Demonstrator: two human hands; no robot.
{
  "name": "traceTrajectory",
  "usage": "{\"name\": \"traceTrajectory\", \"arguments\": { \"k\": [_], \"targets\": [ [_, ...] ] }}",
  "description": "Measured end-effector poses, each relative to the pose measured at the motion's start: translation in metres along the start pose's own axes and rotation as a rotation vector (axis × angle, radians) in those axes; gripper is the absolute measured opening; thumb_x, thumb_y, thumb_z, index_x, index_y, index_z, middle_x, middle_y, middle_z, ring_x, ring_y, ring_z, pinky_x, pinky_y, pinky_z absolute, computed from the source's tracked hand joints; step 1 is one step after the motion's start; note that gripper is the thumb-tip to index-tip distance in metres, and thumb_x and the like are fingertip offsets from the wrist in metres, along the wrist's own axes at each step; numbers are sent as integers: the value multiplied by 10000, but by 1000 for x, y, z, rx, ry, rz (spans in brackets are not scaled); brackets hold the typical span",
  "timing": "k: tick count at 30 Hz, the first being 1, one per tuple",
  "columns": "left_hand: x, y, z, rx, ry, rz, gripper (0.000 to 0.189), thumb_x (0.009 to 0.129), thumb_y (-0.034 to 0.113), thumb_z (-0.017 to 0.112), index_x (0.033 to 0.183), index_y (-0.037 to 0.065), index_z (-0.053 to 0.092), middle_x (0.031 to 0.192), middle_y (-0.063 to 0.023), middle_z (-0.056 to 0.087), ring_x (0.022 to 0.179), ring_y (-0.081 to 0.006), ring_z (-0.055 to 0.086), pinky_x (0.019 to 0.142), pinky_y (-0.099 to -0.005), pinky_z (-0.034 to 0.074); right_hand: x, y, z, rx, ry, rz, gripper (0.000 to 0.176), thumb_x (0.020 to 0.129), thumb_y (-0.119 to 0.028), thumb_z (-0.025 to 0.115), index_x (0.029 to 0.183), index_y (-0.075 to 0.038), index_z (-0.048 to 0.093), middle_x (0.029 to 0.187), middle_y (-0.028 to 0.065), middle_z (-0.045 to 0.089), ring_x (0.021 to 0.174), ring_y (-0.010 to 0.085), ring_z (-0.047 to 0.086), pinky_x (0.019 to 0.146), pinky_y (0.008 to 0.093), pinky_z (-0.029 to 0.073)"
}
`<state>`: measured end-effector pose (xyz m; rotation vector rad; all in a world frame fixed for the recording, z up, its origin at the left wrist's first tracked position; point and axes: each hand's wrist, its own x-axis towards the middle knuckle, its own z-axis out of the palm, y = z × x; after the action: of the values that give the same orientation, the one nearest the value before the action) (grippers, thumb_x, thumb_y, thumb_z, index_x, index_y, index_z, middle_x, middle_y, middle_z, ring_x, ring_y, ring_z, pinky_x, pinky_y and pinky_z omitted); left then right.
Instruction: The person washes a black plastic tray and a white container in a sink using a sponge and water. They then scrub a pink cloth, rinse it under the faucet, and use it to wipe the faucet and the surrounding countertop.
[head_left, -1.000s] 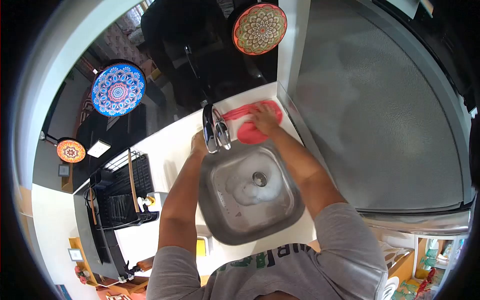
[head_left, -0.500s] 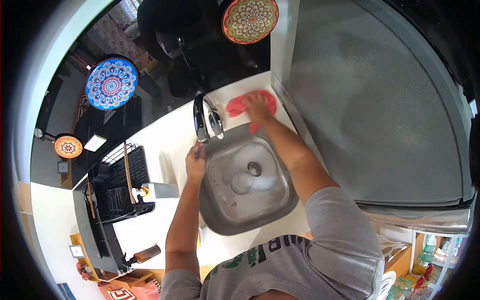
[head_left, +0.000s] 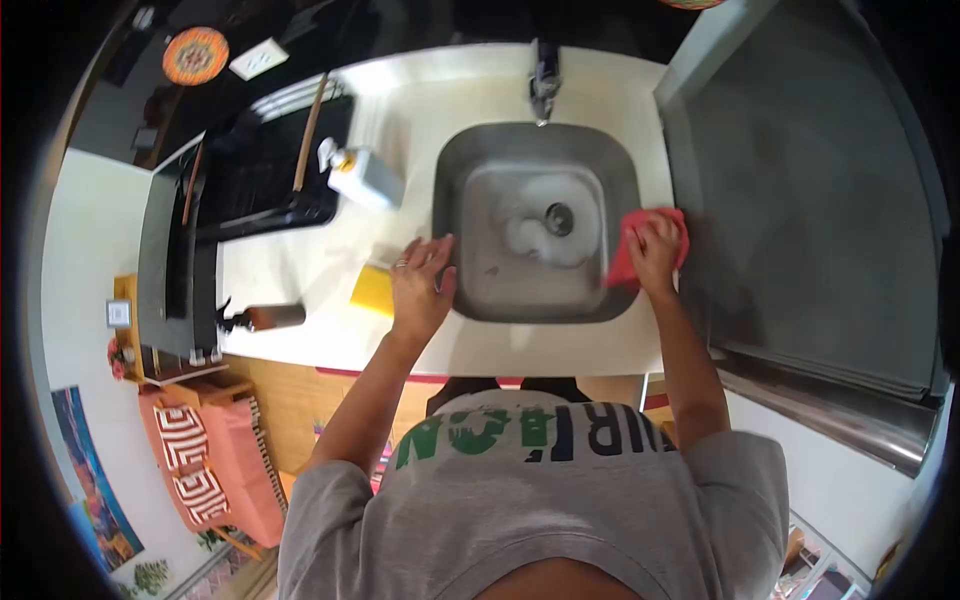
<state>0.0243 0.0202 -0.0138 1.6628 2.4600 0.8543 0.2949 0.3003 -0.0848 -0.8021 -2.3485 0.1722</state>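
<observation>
My right hand (head_left: 655,248) presses a red cloth (head_left: 628,262) onto the counter along the right rim of the sink, and part of the cloth hangs over the sink's edge. At the sink's left rim, my left hand (head_left: 422,282) rests with its fingers spread and holds nothing. Between the hands lies the metal sink (head_left: 500,300), with white suds (head_left: 540,240) around its drain. The faucet (head_left: 544,82) stands behind the sink. A yellow cloth or sponge (head_left: 373,291) lies on the counter just left of my left hand.
A white pump bottle (head_left: 365,178) stands left of the sink, beside a black dish rack (head_left: 275,165). Farther left, a brown spray bottle (head_left: 275,317) lies on the counter (head_left: 300,270). A large grey surface (head_left: 800,220) borders the counter on the right.
My right hand and the red cloth have moved from behind the sink to its right side. My left hand has left the faucet area for the left rim. The view has shifted.
</observation>
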Motion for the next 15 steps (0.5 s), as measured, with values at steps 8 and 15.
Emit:
{"name": "traceTrajectory", "arguments": {
  "k": [8, 15],
  "targets": [
    [-29, -44, -83, 282, -577, -129, 1216, 495, 334, 812, 1412, 226, 22, 1457, -86, 132, 1340, -360, 56, 1019, -613, 110, -121, -123, -36, -50, 70, 322, 203, 678, -118, 654, 644, -65, 461, 914, 124, 518, 879, 320, 475, 766, 431, 351],
    [-18, -83, -60, 474, -660, 279, 1112, 553, 188, 769, 1410, 263, 64, 1289, -99, 382, 1235, -337, 319, 1000, -597, 226, -125, -266, 40, 92, -85, 136, 150, 719, -230, 626, 741, -117, 529, 991, 88, 496, 938, 302, 455, 778, 459, 330]
  ]
}}
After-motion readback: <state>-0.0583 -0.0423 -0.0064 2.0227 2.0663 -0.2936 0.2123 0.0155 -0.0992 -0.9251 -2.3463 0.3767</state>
